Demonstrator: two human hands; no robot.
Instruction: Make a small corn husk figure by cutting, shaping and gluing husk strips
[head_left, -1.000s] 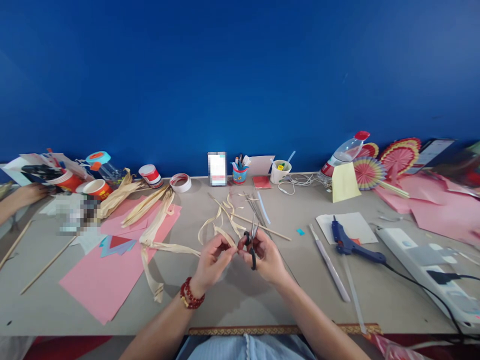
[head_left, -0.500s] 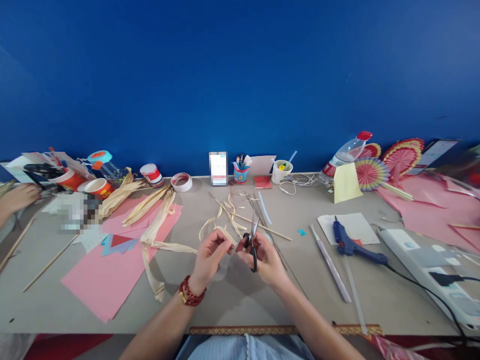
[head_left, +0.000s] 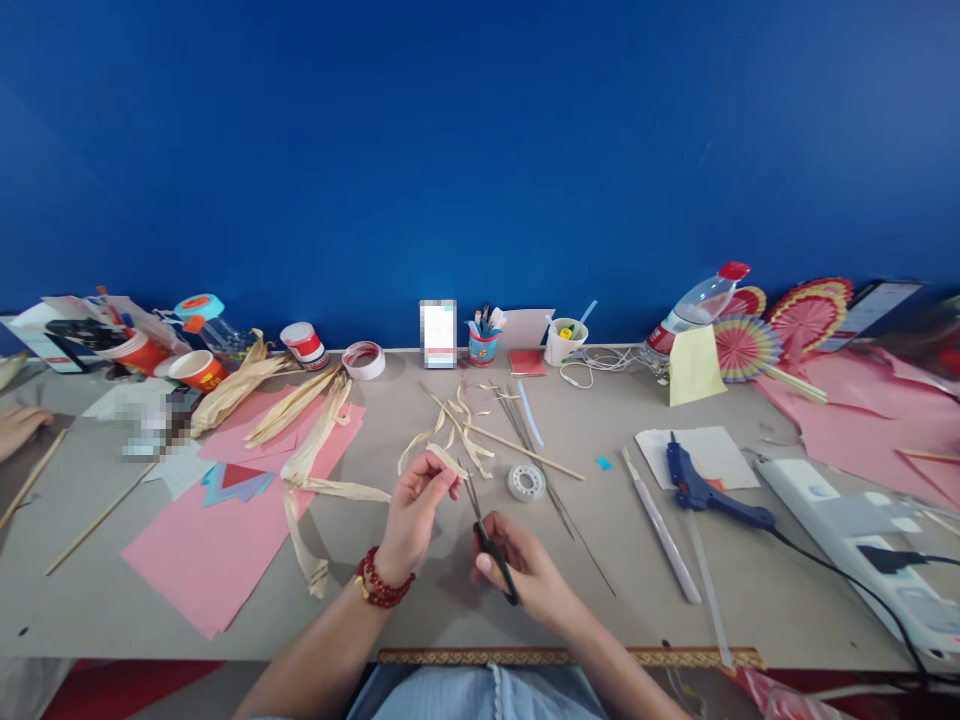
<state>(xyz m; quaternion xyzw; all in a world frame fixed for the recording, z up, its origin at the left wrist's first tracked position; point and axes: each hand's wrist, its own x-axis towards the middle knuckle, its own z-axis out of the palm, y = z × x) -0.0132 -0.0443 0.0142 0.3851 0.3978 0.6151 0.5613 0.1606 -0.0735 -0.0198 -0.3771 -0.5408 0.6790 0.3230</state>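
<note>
Near the middle of the table, my left hand (head_left: 417,500), with a red bead bracelet on the wrist, pinches a small pale husk piece (head_left: 444,460). My right hand (head_left: 517,562) is wrapped round the black handles of a pair of scissors (head_left: 491,552). The slightly parted blades point up and left, their tips close beside the left fingertips and the husk piece. Curled husk strips (head_left: 457,425) and a thin stick (head_left: 525,452) lie behind the hands. A clear tape roll (head_left: 526,482) is just beyond my right hand.
Pink paper (head_left: 217,560) and long husks (head_left: 322,440) lie on the left. On the right are a white pen-like tool (head_left: 664,540), a blue glue gun (head_left: 705,492) and a power strip (head_left: 862,550). Another person's hand (head_left: 22,430) is at the far left.
My right hand has moved down with the scissors, whose blades now tilt left toward my left hand. The tape roll has come into clearer view. The other person's hand has moved left and down.
</note>
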